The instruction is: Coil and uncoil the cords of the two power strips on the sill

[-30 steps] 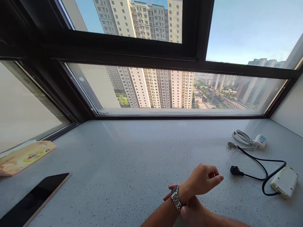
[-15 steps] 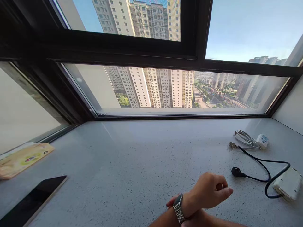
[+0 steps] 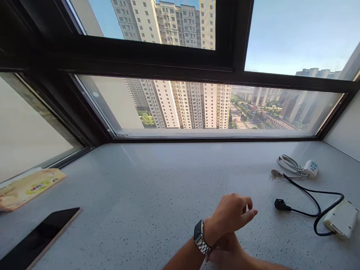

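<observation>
My left hand (image 3: 229,213) hovers low over the pale speckled window sill (image 3: 157,180), near the bottom centre of the head view. Its fingers are curled in loosely with the thumb pointing right, and nothing shows in them. A silver link-band watch (image 3: 200,235) sits on that wrist. My right hand (image 3: 226,253) lies just under the left wrist, touching it by the watch band; its fingers are hidden behind the wrist.
A black plug (image 3: 279,204) with its looping cord leads to a white power strip (image 3: 339,219) at the right. Behind them lie a white adapter (image 3: 311,168) and a coiled grey cable (image 3: 288,164). A dark phone (image 3: 39,238) and a yellow packet (image 3: 28,185) lie at the left.
My left hand has drawn back to the left and risen slightly, and the wrist has turned so the watch shows more from its side. The right hand stays under the wrist.
</observation>
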A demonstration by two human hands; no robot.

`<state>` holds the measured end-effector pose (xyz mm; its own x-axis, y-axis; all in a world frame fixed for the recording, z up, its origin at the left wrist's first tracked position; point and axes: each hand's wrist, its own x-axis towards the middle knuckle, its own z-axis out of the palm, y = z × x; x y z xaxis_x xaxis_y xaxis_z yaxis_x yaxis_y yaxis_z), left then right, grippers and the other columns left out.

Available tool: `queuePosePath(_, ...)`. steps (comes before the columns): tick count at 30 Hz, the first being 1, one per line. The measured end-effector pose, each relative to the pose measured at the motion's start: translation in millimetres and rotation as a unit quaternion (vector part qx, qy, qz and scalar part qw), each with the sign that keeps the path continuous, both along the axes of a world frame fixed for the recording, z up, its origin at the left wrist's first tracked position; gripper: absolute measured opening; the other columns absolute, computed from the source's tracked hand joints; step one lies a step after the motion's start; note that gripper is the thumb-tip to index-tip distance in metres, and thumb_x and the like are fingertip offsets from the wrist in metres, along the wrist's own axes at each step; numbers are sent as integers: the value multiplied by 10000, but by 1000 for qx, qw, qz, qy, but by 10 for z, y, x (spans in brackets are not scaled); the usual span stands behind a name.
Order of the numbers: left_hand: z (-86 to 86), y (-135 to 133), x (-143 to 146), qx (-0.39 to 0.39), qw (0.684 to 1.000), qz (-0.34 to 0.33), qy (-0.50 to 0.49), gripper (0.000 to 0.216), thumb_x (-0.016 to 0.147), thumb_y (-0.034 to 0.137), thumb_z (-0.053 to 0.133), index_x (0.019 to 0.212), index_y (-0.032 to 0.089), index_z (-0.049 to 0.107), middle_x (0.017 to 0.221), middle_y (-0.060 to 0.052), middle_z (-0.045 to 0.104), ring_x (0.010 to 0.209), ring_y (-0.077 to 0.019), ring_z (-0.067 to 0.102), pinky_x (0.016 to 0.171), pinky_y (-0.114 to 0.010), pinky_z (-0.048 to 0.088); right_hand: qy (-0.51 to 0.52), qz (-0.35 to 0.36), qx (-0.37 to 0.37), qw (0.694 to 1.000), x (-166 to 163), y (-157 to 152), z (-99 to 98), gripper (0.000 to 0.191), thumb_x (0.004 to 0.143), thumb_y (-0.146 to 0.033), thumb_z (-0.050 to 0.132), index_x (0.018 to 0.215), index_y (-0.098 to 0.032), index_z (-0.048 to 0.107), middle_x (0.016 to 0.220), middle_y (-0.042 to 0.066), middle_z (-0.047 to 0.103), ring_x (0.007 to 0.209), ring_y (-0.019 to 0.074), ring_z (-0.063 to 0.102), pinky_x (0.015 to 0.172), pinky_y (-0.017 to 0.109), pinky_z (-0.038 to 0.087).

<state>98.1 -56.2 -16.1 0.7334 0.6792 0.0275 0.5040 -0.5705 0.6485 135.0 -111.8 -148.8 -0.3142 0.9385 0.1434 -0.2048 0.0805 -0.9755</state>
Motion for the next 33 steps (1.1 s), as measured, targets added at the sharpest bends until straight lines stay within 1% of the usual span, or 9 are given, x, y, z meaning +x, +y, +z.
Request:
queuePosePath(3,39,20,-39,-7,1000,5,-1,274,875,422,555,868,189,700,721,-13,698,630,-132,592,569,-223,357,59,11,11,998,1,-11,43,223,664,-436,674,736,-224,661,599,-10,545,525,129,503,498,240,436)
queuePosePath(7,13,29,-29,-18,1000,0,3,267,867,420,568,862,189,703,723,-8,695,631,-128,592,555,-217,355,42,-27,50,998,11,-28,118,109,655,-310,641,639,-202,644,551,-15,547,502,124,496,474,220,414)
queuePosePath(11,-24,42,-21,-33,999,-5,-7,272,867,419,568,858,182,702,699,-4,679,607,-117,573,536,-209,345,32,-45,82,995,28,-35,160,195,712,-321,626,570,-187,624,518,-5,547,475,118,492,461,219,408)
queuePosePath(14,-24,56,-33,-50,998,-14,-23,286,875,421,555,858,174,699,673,-2,663,592,-111,559,529,-202,344,26,-35,67,997,26,-26,157,202,750,-362,619,678,-186,685,533,-5,542,458,112,492,465,225,440)
queuePosePath(16,-20,66,-46,-55,998,-14,-33,294,877,422,548,858,169,697,662,-1,654,584,-107,549,524,-200,342,36,-17,46,998,18,-14,144,212,742,-381,626,750,-186,707,566,-5,547,465,107,490,478,229,464)
queuePosePath(20,-14,84,-68,-69,996,-8,-48,314,878,431,533,863,164,696,662,-2,648,582,-104,536,513,-197,335,63,-7,19,998,14,11,113,160,700,-336,634,754,-206,710,571,-28,503,455,87,449,469,218,454)
queuePosePath(25,-11,76,-64,-90,995,-9,-49,315,868,434,534,846,164,694,641,10,626,568,-96,521,506,-191,329,61,13,38,997,37,23,64,160,708,-311,628,830,-238,702,557,-49,462,442,79,420,457,214,436)
queuePosePath(29,-18,55,-44,-93,995,-16,-35,317,864,441,537,844,167,695,637,13,618,557,-92,504,506,-192,326,45,6,63,997,37,10,70,140,715,-326,617,807,-234,671,542,-51,434,429,81,404,441,219,431)
queuePosePath(33,-29,43,-31,-107,993,-28,-35,315,865,438,535,838,165,689,657,7,633,571,-97,524,505,-196,331,28,-6,61,998,33,-8,99,170,711,-378,609,738,-213,640,525,-40,436,420,92,413,431,233,432)
